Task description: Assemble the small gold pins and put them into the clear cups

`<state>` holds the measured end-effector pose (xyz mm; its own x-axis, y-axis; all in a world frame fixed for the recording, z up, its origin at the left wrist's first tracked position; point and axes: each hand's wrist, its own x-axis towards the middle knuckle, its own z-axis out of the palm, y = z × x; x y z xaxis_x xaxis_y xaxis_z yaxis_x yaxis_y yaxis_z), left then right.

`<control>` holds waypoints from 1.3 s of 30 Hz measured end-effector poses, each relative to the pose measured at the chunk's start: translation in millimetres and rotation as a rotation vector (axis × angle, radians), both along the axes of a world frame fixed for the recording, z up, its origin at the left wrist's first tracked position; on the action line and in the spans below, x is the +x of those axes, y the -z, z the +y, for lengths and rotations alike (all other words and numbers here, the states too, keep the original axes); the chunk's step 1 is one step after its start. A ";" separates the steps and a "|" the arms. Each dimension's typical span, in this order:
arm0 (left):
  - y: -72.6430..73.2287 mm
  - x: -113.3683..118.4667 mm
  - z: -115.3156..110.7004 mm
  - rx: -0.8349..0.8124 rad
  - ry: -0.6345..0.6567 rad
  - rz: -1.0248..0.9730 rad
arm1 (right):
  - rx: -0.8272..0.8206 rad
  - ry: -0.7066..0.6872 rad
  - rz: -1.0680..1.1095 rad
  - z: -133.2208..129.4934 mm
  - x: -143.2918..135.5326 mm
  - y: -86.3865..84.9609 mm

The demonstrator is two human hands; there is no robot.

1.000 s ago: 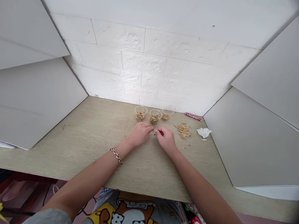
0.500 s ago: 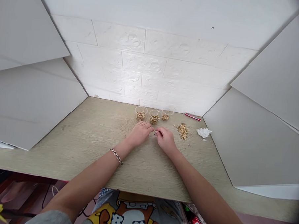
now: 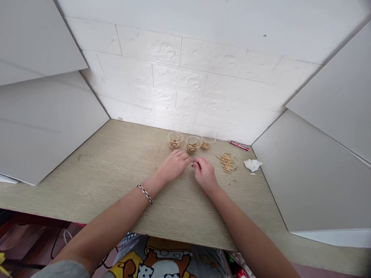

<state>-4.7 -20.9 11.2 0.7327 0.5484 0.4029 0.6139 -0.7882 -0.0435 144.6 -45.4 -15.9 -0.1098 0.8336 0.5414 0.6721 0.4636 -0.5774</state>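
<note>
Meeting fingertip to fingertip over the wooden surface [image 3: 116, 173], the left hand [image 3: 174, 165] and right hand [image 3: 205, 172] pinch a tiny part [image 3: 192, 164], each grip clenched on it, just in front of three clear cups [image 3: 192, 144] of gold pieces; a loose pile of gold pins [image 3: 226, 162] lies to the right

Partitioned workbench [image 3: 116, 173], cups of pins [image 3: 191, 145]

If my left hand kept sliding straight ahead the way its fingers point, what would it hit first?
Probably the middle cup of small gold pieces, just beyond the left hand; depth is hard to judge.
</note>
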 end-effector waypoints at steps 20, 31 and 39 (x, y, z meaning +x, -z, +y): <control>15.9 5.6 5.2 -0.239 -0.078 -0.350 | -0.149 0.029 0.249 5.7 -2.6 4.2; 14.8 6.4 1.4 -0.273 -0.117 -0.349 | -0.112 0.012 0.162 3.9 -1.8 0.5; 11.0 6.8 -0.9 -0.291 -0.118 -0.358 | -0.085 -0.007 0.102 3.2 -0.3 -1.6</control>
<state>2.1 -21.9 0.2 0.5014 0.7474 0.4358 0.6360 -0.6599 0.4000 144.3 -42.2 -14.3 -0.0637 0.8763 0.4776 0.6050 0.4145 -0.6799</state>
